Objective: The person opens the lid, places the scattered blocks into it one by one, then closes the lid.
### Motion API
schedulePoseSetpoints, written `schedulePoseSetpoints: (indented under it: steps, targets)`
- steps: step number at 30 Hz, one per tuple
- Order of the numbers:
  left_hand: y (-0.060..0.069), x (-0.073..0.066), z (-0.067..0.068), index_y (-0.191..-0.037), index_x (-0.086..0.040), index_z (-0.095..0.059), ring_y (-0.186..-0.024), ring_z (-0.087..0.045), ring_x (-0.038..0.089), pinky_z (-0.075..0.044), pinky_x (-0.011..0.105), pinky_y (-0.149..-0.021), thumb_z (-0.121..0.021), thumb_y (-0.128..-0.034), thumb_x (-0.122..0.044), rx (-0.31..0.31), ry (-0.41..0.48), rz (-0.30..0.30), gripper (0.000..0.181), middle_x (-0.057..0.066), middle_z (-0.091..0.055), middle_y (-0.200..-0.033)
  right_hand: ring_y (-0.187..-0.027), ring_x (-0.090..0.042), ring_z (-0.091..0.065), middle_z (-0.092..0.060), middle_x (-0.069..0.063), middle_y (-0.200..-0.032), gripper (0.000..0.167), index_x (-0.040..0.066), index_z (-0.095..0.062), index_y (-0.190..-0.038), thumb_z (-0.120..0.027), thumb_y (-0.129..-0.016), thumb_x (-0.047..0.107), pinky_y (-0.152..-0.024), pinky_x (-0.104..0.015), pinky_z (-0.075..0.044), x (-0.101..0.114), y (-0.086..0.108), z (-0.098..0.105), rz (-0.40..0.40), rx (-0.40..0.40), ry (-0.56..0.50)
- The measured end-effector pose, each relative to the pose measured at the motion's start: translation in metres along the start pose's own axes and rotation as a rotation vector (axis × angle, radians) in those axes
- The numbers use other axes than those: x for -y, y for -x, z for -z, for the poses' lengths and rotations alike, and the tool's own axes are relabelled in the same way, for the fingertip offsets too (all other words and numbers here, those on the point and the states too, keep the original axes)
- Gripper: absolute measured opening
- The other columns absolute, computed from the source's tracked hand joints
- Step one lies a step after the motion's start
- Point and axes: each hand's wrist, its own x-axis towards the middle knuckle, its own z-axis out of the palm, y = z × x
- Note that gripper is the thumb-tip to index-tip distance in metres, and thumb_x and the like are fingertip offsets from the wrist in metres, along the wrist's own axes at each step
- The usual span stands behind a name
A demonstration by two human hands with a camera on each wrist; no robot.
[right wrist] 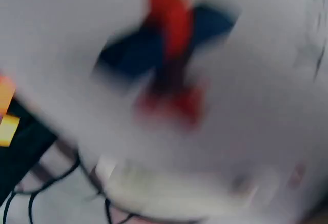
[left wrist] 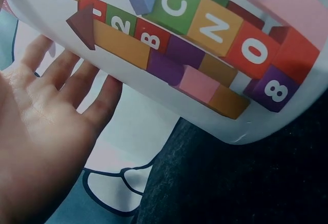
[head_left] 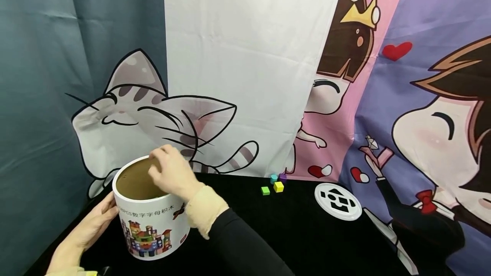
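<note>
A white cylindrical tub (head_left: 153, 225) with printed block pictures stands open at the left of the black table. Against its left side rests the left hand (head_left: 86, 229), fingers extended; the left wrist view shows that hand (left wrist: 56, 96) beside the printed wall (left wrist: 138, 75). Over the tub's right rim reaches the right hand (head_left: 174, 173), its fingers bent above the opening; whether they hold anything is hidden. The right wrist view is blurred and shows the tub's wall (right wrist: 246, 106) close up.
Beyond the tub, toward the table's back, lie a green block (head_left: 265, 191), a yellow block (head_left: 278, 187), a teal block (head_left: 273, 178) and a purple block (head_left: 282, 177). A white oval plate with shaped holes (head_left: 328, 207) lies to their right. Printed curtains hang behind.
</note>
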Motion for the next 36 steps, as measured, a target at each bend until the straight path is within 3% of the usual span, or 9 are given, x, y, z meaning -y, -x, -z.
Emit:
schedulePoseSetpoints:
  steps: [4, 7, 11, 17, 23, 28, 36]
  targets:
    - [0.0, -0.001, 0.0, -0.157, -0.007, 0.001, -0.129, -0.027, -0.015, -0.028, 0.01, -0.095, -0.037, -0.1042, -0.002, 0.004, -0.007, 0.0, 0.065, -0.018, -0.021, -0.149, -0.113, -0.015, -0.053, -0.057, -0.004, -0.121, 0.028, 0.013, -0.066, -0.117, -0.062, -0.09, 0.017, -0.095, -0.026, -0.042, -0.051, 0.005, 0.006, -0.087, -0.067, -0.101]
    - [-0.003, -0.003, -0.001, -0.157, -0.008, 0.001, -0.129, -0.026, -0.015, -0.028, 0.01, -0.096, -0.037, -0.1043, -0.003, 0.006, -0.012, 0.0, 0.066, -0.016, -0.018, -0.152, -0.111, -0.02, -0.056, -0.06, -0.007, -0.117, 0.027, 0.008, -0.067, -0.114, -0.062, -0.088, 0.012, -0.095, -0.031, -0.043, -0.104, 0.018, 0.008, -0.218, -0.089, -0.134]
    - [-0.005, -0.006, -0.002, -0.157, -0.007, 0.001, -0.13, -0.026, -0.013, -0.028, 0.011, -0.096, -0.038, -0.1041, -0.003, 0.008, -0.016, -0.009, 0.066, -0.015, -0.018, -0.152, -0.1, -0.025, -0.058, -0.06, -0.011, -0.111, 0.025, 0.006, -0.067, -0.11, -0.061, -0.086, 0.008, -0.087, -0.038, -0.047, -0.173, 0.051, 0.005, -0.383, -0.038, -0.075]
    - [0.0, -0.006, -0.001, -0.158, -0.009, -0.001, -0.131, -0.025, -0.014, -0.027, 0.01, -0.096, -0.037, -0.1039, -0.002, 0.008, -0.006, -0.013, 0.066, -0.018, -0.019, -0.151, -0.094, -0.032, -0.059, -0.059, -0.013, -0.101, 0.024, 0.005, -0.067, -0.104, -0.065, -0.081, 0.009, -0.082, -0.044, -0.047, -0.242, 0.101, -0.002, -0.493, 0.056, 0.07]
    - [0.0, -0.004, -0.001, -0.158, -0.009, -0.001, -0.13, -0.025, -0.014, -0.027, 0.01, -0.097, -0.038, -0.1039, -0.002, 0.01, -0.005, -0.014, 0.065, -0.018, -0.019, -0.152, -0.098, -0.034, -0.059, -0.06, -0.014, -0.102, 0.026, 0.004, -0.067, -0.102, -0.066, -0.076, 0.008, -0.081, -0.05, -0.049, -0.272, 0.13, 0.002, -0.589, 0.182, 0.159]
    - [0.0, -0.003, 0.0, -0.157, -0.006, 0.0, -0.131, -0.026, -0.013, -0.028, 0.011, -0.096, -0.037, -0.1038, -0.002, 0.016, 0.002, -0.025, 0.065, -0.017, -0.02, -0.151, -0.104, -0.033, -0.058, -0.061, -0.017, -0.107, 0.034, 0.002, -0.066, -0.109, -0.07, -0.076, 0.008, -0.088, -0.048, -0.047, -0.285, 0.148, -0.01, -0.582, 0.322, 0.171]
    - [-0.001, -0.006, -0.002, -0.158, -0.011, 0.0, -0.13, -0.025, -0.015, -0.027, 0.01, -0.096, -0.037, -0.1047, -0.004, 0.004, -0.006, 0.02, 0.066, -0.017, -0.015, -0.153, -0.104, -0.031, -0.058, -0.058, -0.016, -0.111, 0.036, 0.004, -0.066, -0.115, -0.071, -0.079, 0.006, -0.09, -0.044, -0.047, -0.294, 0.157, -0.027, -0.627, 0.428, 0.214]
